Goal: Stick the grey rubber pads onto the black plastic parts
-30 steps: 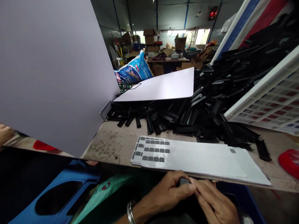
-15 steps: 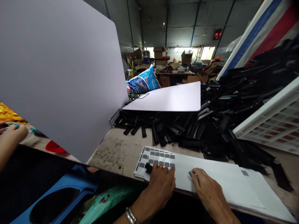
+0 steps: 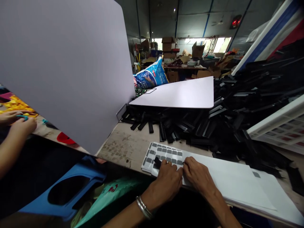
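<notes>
Seen from the head camera, a person works bare-handed at the near edge of a counter [image 3: 116, 142], both hands lowered over a stack of white sheets [image 3: 228, 175]. The left hand [image 3: 169, 178] curls its fingers around a black piece [image 3: 157, 161], one end of which pokes out on the left above rows of grey patches [image 3: 164, 150] on the stack's left part. Just to its right, the right hand [image 3: 198, 172] bears on the top sheet with fingers bunched together beside the patches; whether they grip anything is hidden.

Beyond, a heap of black strips [image 3: 194, 125] spreads across the far side beneath a slanted white board [image 3: 182, 95], with a white crate [image 3: 277, 126] at right. A tall pale panel [image 3: 71, 63] rises at left; past it, a co-worker's hands [image 3: 23, 129] hold something small and teal.

Good handling here appears to call for a flat, steady top sheet, a firm left hold on the piece, and light right fingertips at a single patch's edge, sparing its neighbours. With the stack so near the counter's edge, a hard pull could drag it askew.
</notes>
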### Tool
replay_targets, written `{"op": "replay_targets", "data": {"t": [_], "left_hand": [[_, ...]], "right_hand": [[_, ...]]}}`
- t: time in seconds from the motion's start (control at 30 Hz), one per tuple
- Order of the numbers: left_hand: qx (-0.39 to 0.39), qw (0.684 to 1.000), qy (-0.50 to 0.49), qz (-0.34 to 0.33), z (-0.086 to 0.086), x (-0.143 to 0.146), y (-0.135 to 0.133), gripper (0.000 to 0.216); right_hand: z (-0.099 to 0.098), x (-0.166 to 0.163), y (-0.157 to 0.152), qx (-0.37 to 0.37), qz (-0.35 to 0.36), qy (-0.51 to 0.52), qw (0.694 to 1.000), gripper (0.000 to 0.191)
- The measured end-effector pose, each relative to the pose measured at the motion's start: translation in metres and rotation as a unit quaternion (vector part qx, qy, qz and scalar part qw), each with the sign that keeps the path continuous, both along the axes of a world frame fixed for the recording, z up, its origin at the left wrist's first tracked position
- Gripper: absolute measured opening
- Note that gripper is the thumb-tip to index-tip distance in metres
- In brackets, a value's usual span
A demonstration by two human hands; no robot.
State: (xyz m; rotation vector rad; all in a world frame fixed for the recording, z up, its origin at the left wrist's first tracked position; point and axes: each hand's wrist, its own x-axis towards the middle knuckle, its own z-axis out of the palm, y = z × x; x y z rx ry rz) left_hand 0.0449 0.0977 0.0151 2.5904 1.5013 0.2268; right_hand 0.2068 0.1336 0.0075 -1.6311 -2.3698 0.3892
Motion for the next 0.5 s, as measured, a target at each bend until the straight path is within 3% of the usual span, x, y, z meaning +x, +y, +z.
{"op": "replay_targets", "data": {"t": [0.13, 0.3, 0.43, 0.5], "left_hand": [[-0.005, 1.0, 0.003, 0.001, 0.004, 0.004, 0.002, 0.023], [-0.03, 0.999, -0.033, 0.002, 0.015, -0.006, -0.012, 0.016], [-0.138, 0.979, -0.15, 0.023, 0.01, -0.045, -0.048, 0.02], [-0.216, 0.967, -0.124, 0.049, 0.006, -0.07, -0.064, 0.021]], "right_hand": [[0.003, -0.002, 0.008, -0.03, -0.031, 0.057, 0.997, 0.014], [0.009, 0.012, 0.014, -0.096, -0.051, 0.194, 0.975, 0.028], [0.011, 0.03, 0.002, -0.146, -0.062, 0.269, 0.95, 0.034], [0.01, 0.038, -0.007, -0.166, -0.074, 0.287, 0.94, 0.037]]}}
